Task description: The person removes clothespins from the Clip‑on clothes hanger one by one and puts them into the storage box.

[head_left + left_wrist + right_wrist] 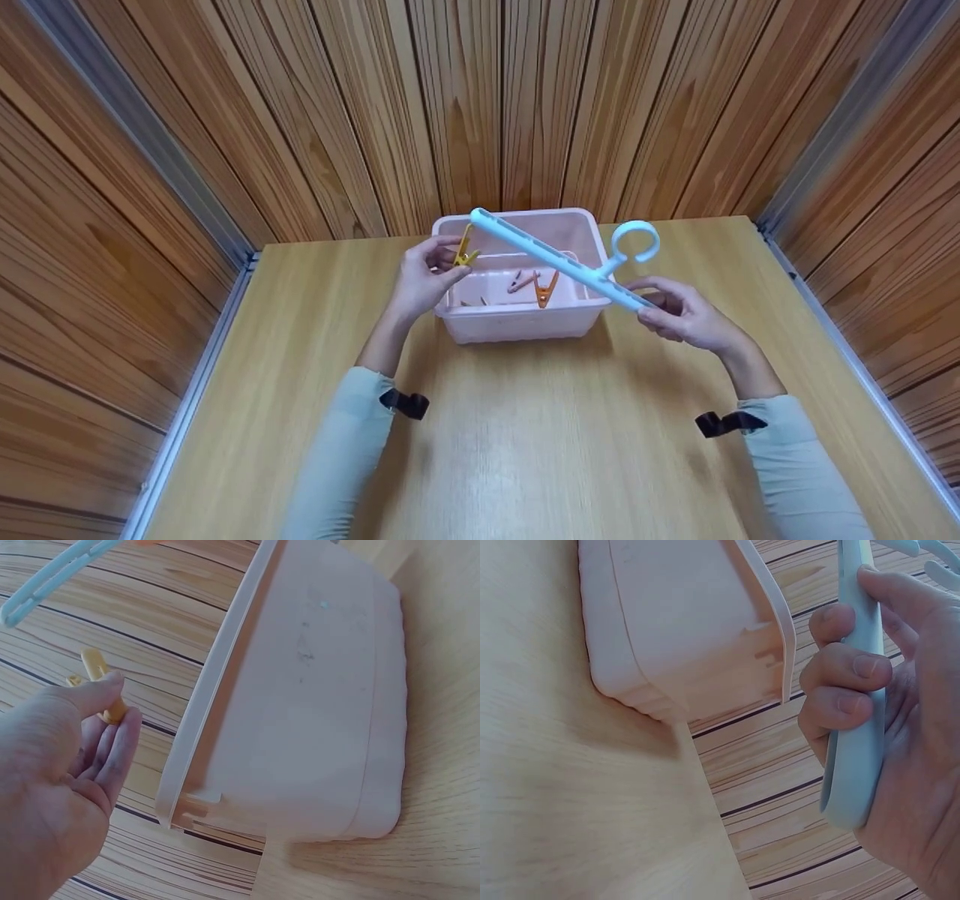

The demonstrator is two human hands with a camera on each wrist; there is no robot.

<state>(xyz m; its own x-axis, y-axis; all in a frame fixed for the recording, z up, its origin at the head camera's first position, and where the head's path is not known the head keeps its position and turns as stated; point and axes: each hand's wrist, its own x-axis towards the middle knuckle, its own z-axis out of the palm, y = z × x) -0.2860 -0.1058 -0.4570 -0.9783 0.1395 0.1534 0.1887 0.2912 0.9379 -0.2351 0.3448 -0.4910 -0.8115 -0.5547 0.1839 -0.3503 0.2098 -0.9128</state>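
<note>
In the head view my left hand [429,279] pinches a yellow clothespin [463,251] between thumb and fingers, above the left side of a pink plastic bin [517,326]. My right hand [686,315] grips one end of a light blue clothes hanger [547,255], its fingers curled round the bar in the right wrist view. The hanger slants up to the left over the bin, its hook pointing to the upper right. Its far end is close to the yellow clothespin; in the left wrist view a gap shows between them. An orange clothespin [545,291] and a pink clothespin [523,282] are in the bin.
The bin stands on a wooden table [525,450] near its back edge. A wood-plank wall [465,105] rises behind, with more planks and metal rails [195,390] along both sides. Small pieces, hard to make out, lie at the bin's front left.
</note>
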